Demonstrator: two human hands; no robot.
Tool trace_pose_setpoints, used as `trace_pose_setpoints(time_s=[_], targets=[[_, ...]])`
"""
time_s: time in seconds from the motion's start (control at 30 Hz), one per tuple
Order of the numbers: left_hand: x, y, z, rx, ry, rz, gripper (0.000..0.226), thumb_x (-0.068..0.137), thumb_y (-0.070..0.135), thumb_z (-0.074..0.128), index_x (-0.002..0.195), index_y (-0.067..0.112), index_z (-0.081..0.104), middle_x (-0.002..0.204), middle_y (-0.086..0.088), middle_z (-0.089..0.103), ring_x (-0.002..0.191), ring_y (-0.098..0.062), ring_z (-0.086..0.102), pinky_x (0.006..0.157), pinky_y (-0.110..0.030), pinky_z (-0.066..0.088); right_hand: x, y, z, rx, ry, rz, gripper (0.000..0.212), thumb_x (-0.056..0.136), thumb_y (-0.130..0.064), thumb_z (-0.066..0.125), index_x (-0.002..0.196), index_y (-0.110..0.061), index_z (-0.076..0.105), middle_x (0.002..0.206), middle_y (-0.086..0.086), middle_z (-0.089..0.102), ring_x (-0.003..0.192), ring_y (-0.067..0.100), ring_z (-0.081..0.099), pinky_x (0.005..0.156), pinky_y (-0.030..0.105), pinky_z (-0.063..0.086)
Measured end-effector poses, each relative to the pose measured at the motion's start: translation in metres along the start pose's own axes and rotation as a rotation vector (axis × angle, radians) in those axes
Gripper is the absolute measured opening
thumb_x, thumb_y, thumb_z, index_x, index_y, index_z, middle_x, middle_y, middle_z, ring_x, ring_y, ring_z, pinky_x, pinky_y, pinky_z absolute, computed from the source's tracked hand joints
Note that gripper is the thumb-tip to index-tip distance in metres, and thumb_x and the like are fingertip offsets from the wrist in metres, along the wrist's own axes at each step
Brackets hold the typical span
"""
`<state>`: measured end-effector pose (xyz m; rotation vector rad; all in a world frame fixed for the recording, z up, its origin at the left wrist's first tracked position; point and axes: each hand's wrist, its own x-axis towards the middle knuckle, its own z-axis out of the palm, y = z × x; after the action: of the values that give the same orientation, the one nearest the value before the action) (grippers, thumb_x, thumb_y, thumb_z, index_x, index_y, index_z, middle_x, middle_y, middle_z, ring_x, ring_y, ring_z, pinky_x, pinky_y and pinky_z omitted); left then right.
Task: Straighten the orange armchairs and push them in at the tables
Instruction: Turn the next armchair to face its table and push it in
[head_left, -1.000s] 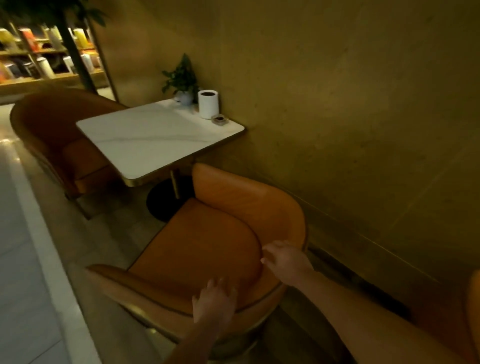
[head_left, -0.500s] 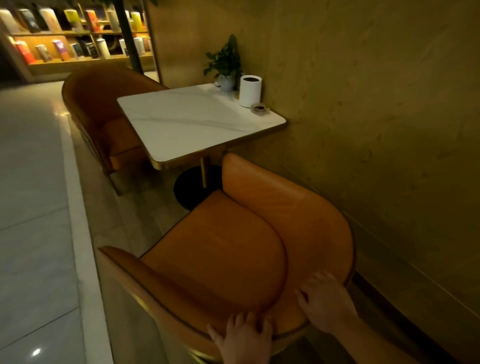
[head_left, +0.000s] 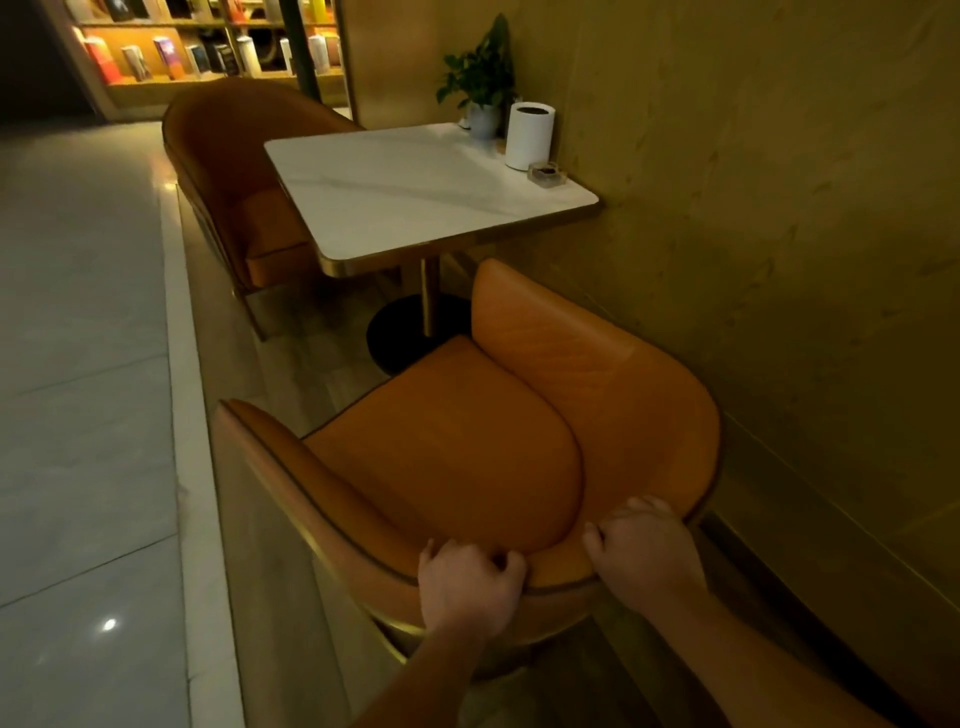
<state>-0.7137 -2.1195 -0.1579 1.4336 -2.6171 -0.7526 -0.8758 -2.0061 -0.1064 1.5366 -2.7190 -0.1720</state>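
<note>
An orange armchair (head_left: 457, 447) stands in front of me, its seat facing the white marble table (head_left: 415, 192) and turned a little to the left. My left hand (head_left: 465, 584) and my right hand (head_left: 644, 551) both grip the top rim of its backrest, fingers curled over the edge. The seat front stops short of the table's gold edge, near the black round base (head_left: 400, 327). A second orange armchair (head_left: 244, 171) stands at the far side of the table, its seat partly under the tabletop.
A potted plant (head_left: 483, 88), a white cylinder (head_left: 529, 136) and a small glass dish (head_left: 545, 172) sit on the table by the tan wall (head_left: 753, 208) on the right. A pale tiled floor (head_left: 78, 364) runs along the left. Lit bookshelves (head_left: 197, 47) stand behind.
My hands went from resting flat on the backrest to gripping its rim side by side. The chair has swung round and now lines up more squarely with the table.
</note>
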Motion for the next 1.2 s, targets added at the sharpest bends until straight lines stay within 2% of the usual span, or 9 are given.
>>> trace_pose_setpoints(time_s=[0.1, 0.23, 0.37, 0.47, 0.57, 0.73, 0.93, 1.07, 1.2], targets=[[-0.003, -0.005, 0.004, -0.040, 0.031, 0.063, 0.057, 0.083, 0.062, 0.033, 0.055, 0.015, 0.050, 0.053, 0.008, 0.046, 0.062, -0.009, 0.044, 0.101, -0.040, 0.039, -0.010, 0.000, -0.002, -0.011, 0.002, 0.018, 0.046, 0.098, -0.039, 0.026, 0.065, -0.028, 0.057, 0.068, -0.008, 0.058, 0.074, 0.012, 0.046, 0.095, 0.033, 0.038], [-0.011, -0.010, -0.001, -0.040, 0.028, 0.136, 0.059, 0.081, 0.063, 0.035, 0.049, 0.014, 0.038, 0.048, 0.006, 0.037, 0.053, -0.010, 0.037, 0.079, -0.040, 0.044, -0.020, -0.005, -0.003, -0.041, -0.032, 0.017, 0.043, 0.099, -0.036, 0.028, 0.068, -0.029, 0.057, 0.071, -0.007, 0.059, 0.077, 0.012, 0.048, 0.095, 0.034, 0.036], [-0.005, -0.016, -0.006, -0.010, -0.027, 0.182, 0.064, 0.081, 0.069, 0.030, 0.053, 0.012, 0.040, 0.051, 0.002, 0.041, 0.054, -0.016, 0.041, 0.062, -0.035, 0.035, -0.016, -0.010, -0.003, -0.031, 0.012, 0.063, 0.049, 0.100, -0.043, 0.028, 0.059, -0.027, 0.050, 0.059, -0.009, 0.048, 0.067, 0.008, 0.046, 0.092, 0.033, 0.039], [0.005, -0.021, -0.006, -0.031, -0.003, 0.241, 0.065, 0.081, 0.070, 0.027, 0.054, 0.012, 0.039, 0.050, 0.002, 0.040, 0.052, -0.013, 0.039, 0.053, -0.031, 0.028, -0.008, -0.012, 0.000, -0.045, 0.041, 0.102, 0.053, 0.099, -0.047, 0.025, 0.058, -0.028, 0.052, 0.062, -0.009, 0.057, 0.076, 0.007, 0.054, 0.094, 0.033, 0.038], [0.020, -0.031, -0.003, -0.080, 0.047, 0.256, 0.065, 0.082, 0.069, 0.032, 0.052, 0.012, 0.037, 0.043, 0.003, 0.037, 0.045, -0.014, 0.041, 0.042, -0.024, 0.019, 0.000, -0.019, 0.006, -0.082, 0.100, 0.118, 0.051, 0.098, -0.047, 0.025, 0.059, -0.029, 0.052, 0.064, -0.010, 0.059, 0.072, 0.009, 0.048, 0.084, 0.033, 0.039], [0.049, -0.038, -0.003, -0.082, 0.072, 0.297, 0.063, 0.084, 0.069, 0.035, 0.052, 0.014, 0.037, 0.044, 0.002, 0.034, 0.044, -0.018, 0.039, 0.039, -0.025, 0.022, 0.019, -0.024, 0.007, -0.161, 0.074, 0.099, 0.048, 0.098, -0.039, 0.019, 0.081, -0.030, 0.063, 0.073, -0.010, 0.060, 0.072, 0.013, 0.035, 0.080, 0.034, 0.033], [0.085, -0.032, -0.004, -0.083, 0.070, 0.328, 0.064, 0.084, 0.070, 0.034, 0.056, 0.013, 0.043, 0.046, 0.002, 0.041, 0.045, -0.018, 0.043, 0.040, -0.026, 0.023, 0.052, -0.016, 0.010, -0.109, 0.175, 0.162, 0.051, 0.095, -0.047, 0.024, 0.058, -0.028, 0.054, 0.059, -0.010, 0.052, 0.066, 0.008, 0.041, 0.077, 0.032, 0.036], [0.106, -0.021, -0.007, -0.091, 0.040, 0.316, 0.064, 0.080, 0.073, 0.034, 0.054, 0.015, 0.041, 0.044, 0.004, 0.039, 0.044, -0.014, 0.042, 0.041, -0.024, 0.024, 0.074, -0.005, 0.014, -0.122, 0.193, 0.164, 0.050, 0.094, -0.048, 0.028, 0.054, -0.027, 0.048, 0.056, -0.008, 0.053, 0.064, 0.010, 0.041, 0.073, 0.033, 0.036], [0.131, -0.009, -0.009, -0.073, 0.027, 0.309, 0.062, 0.079, 0.072, 0.033, 0.055, 0.016, 0.041, 0.050, 0.003, 0.041, 0.045, -0.017, 0.040, 0.047, -0.036, 0.037, 0.096, 0.005, 0.014, -0.100, 0.219, 0.157, 0.050, 0.092, -0.048, 0.031, 0.049, -0.027, 0.043, 0.052, -0.009, 0.049, 0.062, 0.011, 0.043, 0.073, 0.034, 0.040]])
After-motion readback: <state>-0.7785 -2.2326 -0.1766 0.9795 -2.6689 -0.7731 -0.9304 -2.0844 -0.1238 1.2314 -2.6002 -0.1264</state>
